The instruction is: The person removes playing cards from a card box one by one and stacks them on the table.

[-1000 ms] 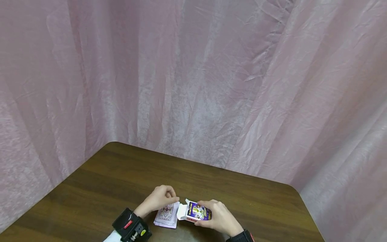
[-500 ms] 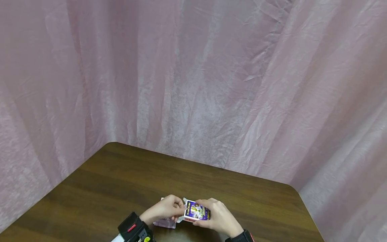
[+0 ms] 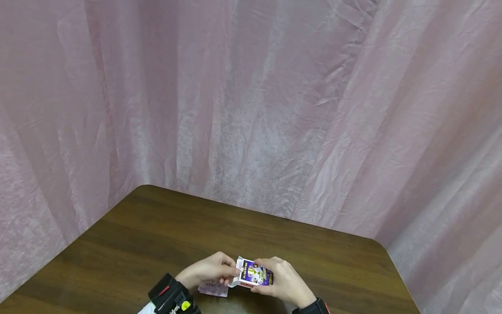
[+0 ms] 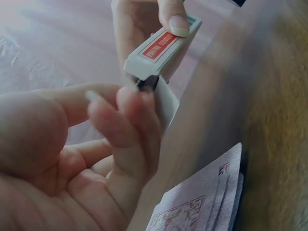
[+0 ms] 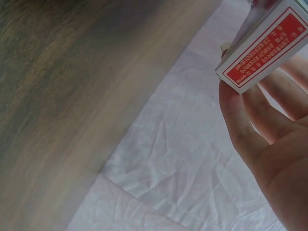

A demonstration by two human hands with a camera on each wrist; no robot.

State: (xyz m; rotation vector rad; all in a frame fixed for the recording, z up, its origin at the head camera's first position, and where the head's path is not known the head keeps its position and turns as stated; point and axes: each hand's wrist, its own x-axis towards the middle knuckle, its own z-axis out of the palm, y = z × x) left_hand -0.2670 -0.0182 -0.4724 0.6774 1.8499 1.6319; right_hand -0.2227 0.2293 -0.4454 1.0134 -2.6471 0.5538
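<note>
My right hand (image 3: 285, 280) grips a purple playing-card box (image 3: 254, 273), thumb on one side and fingers on the other. The white end of this box faces left, with its flap (image 4: 166, 101) folded out. At that end are the curled fingertips of my left hand (image 3: 211, 271); they hide part of the mouth, and whether they pinch anything there cannot be made out. Below the left hand lies a loose stack of playing cards (image 3: 213, 289), patterned backs up, partly covered. A red-and-white side panel (image 5: 267, 45) of the box shows in the right wrist view.
Everything rests on or above a brown wooden table (image 3: 176, 222) with rounded far corners. A pink velvety curtain (image 3: 251, 109) hangs behind it and along both sides. Black camera straps (image 3: 172, 295) are around the wrists.
My left hand has come from above the card stack to the box's mouth, covering more of the stack, then shifted slightly left. My right hand and the box have barely moved.
</note>
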